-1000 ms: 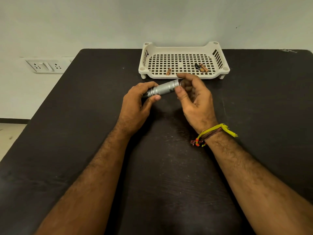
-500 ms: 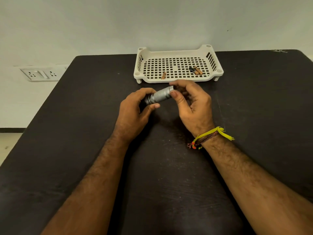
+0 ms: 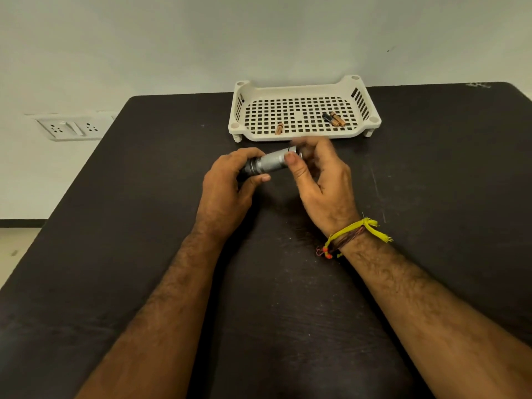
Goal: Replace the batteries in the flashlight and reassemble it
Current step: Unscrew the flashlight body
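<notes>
A small silver flashlight (image 3: 272,163) lies nearly level above the dark table, its right end tilted slightly up. My left hand (image 3: 230,185) grips its darker head end, which the fingers mostly hide. My right hand (image 3: 319,174) pinches the flashlight's tail end between thumb and fingers; that end is blurred and partly hidden. Behind the hands stands a cream perforated tray (image 3: 305,82). In it lie one copper-coloured battery (image 3: 279,128) at the front left and two batteries side by side (image 3: 334,119) at the right.
The dark table (image 3: 144,197) reaches from the wall to the near edge of the view. A white wall socket panel (image 3: 72,128) sits beyond the table's left edge. A yellow thread band (image 3: 357,231) is tied on my right wrist.
The view has tilted, so hands and tray sit lower in the frame. Both hands still hold the flashlight; my right fingers have shifted around its tail end and are blurred.
</notes>
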